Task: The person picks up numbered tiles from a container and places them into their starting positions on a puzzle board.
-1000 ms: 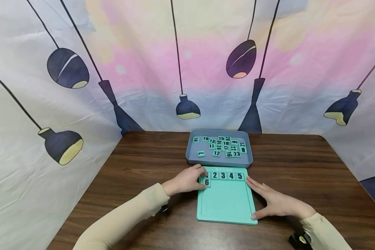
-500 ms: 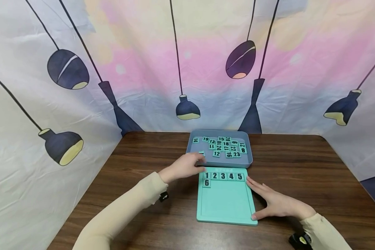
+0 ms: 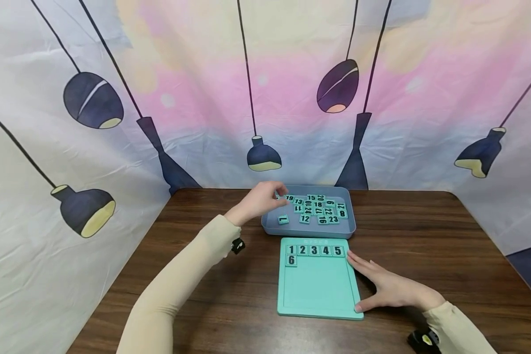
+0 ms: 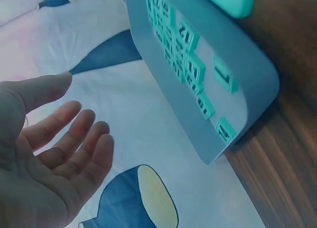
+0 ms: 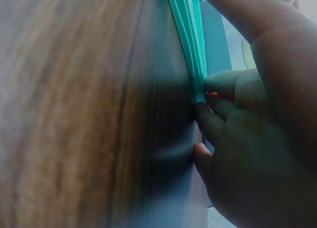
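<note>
My left hand (image 3: 262,199) hovers over the left end of a grey-blue tray (image 3: 309,232), fingers loosely bent. In the left wrist view, nothing sits between the thumb and fingers of that hand (image 4: 64,159). Several green number tiles lie scattered in the tray, among them a 12 tile (image 3: 305,219) and a 23 tile (image 3: 334,220). In front of the tray lies a mint-green board (image 3: 320,290). Tiles 1 to 5 fill its top row, and a 6 tile (image 3: 291,260) sits under the 1. Against the board's right edge rests my right hand (image 3: 389,289), thumb and fingers spread.
Both tray and board lie on a dark wood table (image 3: 212,295). Behind its back edge hangs a pale cloth (image 3: 212,123) printed with lamps. Each wrist carries a small black device, such as the left wrist camera (image 3: 237,245).
My left hand has let go of the 6 tile area on the board and moved away, up over the tray's left end. The right hand stays at the board's edge.
</note>
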A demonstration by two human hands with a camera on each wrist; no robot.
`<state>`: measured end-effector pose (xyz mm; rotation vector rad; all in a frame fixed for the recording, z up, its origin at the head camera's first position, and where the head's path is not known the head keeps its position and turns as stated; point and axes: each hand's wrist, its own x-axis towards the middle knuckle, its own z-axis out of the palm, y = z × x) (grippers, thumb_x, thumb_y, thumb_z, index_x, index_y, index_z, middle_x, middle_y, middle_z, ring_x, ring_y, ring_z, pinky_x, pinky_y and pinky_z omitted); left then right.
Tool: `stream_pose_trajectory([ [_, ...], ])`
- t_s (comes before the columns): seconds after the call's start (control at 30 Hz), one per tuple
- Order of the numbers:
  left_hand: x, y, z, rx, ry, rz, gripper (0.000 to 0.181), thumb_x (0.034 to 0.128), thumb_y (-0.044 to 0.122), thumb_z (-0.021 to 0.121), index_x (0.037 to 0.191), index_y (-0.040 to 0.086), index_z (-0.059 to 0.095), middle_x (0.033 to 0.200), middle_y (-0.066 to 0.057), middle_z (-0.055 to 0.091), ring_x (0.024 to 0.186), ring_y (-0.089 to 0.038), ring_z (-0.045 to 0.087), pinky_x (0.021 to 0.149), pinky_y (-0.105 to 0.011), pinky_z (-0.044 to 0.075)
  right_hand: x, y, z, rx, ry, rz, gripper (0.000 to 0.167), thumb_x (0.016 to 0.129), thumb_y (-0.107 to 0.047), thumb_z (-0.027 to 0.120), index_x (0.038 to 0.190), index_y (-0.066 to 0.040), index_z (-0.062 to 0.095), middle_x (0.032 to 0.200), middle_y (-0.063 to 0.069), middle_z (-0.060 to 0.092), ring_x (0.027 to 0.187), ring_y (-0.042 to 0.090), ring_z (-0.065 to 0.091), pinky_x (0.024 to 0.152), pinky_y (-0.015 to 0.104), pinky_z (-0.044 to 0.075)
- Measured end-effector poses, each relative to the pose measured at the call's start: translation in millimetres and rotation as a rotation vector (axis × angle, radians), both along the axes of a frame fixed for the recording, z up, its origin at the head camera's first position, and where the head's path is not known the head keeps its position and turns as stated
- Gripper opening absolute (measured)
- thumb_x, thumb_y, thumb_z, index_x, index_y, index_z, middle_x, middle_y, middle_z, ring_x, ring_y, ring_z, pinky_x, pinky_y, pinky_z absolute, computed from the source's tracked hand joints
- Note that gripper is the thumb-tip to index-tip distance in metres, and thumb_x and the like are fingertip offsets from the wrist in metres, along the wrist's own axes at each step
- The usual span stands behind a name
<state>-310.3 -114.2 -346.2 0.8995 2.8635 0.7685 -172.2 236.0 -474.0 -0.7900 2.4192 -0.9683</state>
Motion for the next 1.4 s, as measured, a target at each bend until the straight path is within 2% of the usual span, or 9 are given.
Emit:
stream_pose_trajectory([
  [0.23,-34.0,4.2,10.9,-0.066,-0.141,0.103,0.034,0.0979,0.028,0.068,0.124,0.006,0.064,0.114,-0.009,0.065,0.096,-0.023,0.064,0.084,-0.041,0.054,-1.7,-1,0.6,-0.014,0.027,0.022,0.113,0.082,-0.051,0.08,0.161,-0.004,0.014,0.167,0.02,0.004,0.144,0.061,0.002,0.107,0.078,0.01],
  [0.47,-58.8,9.6,5.2,-0.057,-0.424,0.235,0.022,0.0954,0.026,0.071,0.091,0.006,0.066,0.077,-0.002,0.048,0.064,-0.019,0.045,0.062,-0.036,0.045,-1.6,-1,-0.9,-0.018,0.032,0.025,0.114,0.082,-0.051,0.08,0.161,-0.003,0.014,0.167,0.02,0.005,0.146,0.057,0.004,0.108,0.076,0.009],
  [0.57,-63.2,10.9,-5.7,-0.052,-0.493,0.275,0.024,0.0953,0.023,0.071,0.105,0.002,0.066,0.094,-0.009,0.061,0.076,-0.023,0.06,0.072,-0.035,0.055,-1.1,-3,-0.6,-0.027,0.031,0.03,0.113,0.083,-0.05,0.08,0.161,-0.002,0.014,0.167,0.021,0.005,0.146,0.058,0.004,0.108,0.076,0.008],
  [0.7,-61.5,13.6,-21.3,-0.067,-0.553,0.289,0.059,0.0955,0.021,0.07,0.145,-0.001,0.047,0.132,-0.021,0.059,0.108,-0.035,0.065,0.088,-0.043,0.057,1.0,-5,0.7,-0.043,0.022,0.037,0.112,0.083,-0.048,0.08,0.16,0.001,0.014,0.166,0.024,0.005,0.145,0.059,0.003,0.107,0.078,0.007],
  [0.77,-58.4,16.3,-27.9,-0.083,-0.557,0.288,0.065,0.0949,0.02,0.071,0.149,-0.001,0.042,0.133,-0.021,0.058,0.109,-0.036,0.064,0.087,-0.043,0.057,2.0,-5,1.7,-0.045,0.019,0.034,0.112,0.083,-0.047,0.081,0.16,0.001,0.014,0.166,0.024,0.005,0.145,0.06,0.003,0.107,0.078,0.007],
  [0.93,-52.4,24.8,-37.9,-0.191,-0.501,0.28,0.043,0.0928,0.019,0.073,0.129,0.001,0.06,0.11,-0.016,0.061,0.095,-0.033,0.064,0.08,-0.043,0.058,2.5,-4,3.5,-0.035,0.013,0.015,0.113,0.083,-0.049,0.081,0.161,-0.001,0.014,0.166,0.023,0.005,0.143,0.063,0.001,0.105,0.079,0.009],
  [1.1,-51.3,30.2,-45.7,-0.249,-0.509,0.286,0.046,0.0909,0.017,0.075,0.13,0.002,0.057,0.102,-0.013,0.059,0.096,-0.034,0.065,0.078,-0.042,0.059,2.1,-3,3.9,-0.034,0.019,0.015,0.113,0.083,-0.05,0.08,0.161,-0.001,0.014,0.166,0.023,0.005,0.143,0.062,0.001,0.106,0.079,0.009],
  [1.23,-51.5,33.3,-49.5,-0.271,-0.504,0.275,0.026,0.0878,0.014,0.078,0.108,0.004,0.065,0.094,-0.011,0.06,0.089,-0.03,0.064,0.078,-0.042,0.059,0.9,-1,1.6,-0.033,0.036,0.016,0.114,0.082,-0.049,0.081,0.16,0.0,0.014,0.166,0.023,0.006,0.144,0.061,0.002,0.106,0.078,0.008],
  [1.4,-48.5,31.4,-57.4,-0.293,-0.415,0.212,0.011,0.0853,0.008,0.08,0.083,0.005,0.07,0.081,-0.007,0.06,0.068,-0.021,0.054,0.072,-0.041,0.058,0.0,0,-1.1,-0.035,0.044,0.018,0.114,0.082,-0.05,0.081,0.16,0.0,0.015,0.166,0.022,0.006,0.144,0.06,0.002,0.107,0.078,0.007],
])
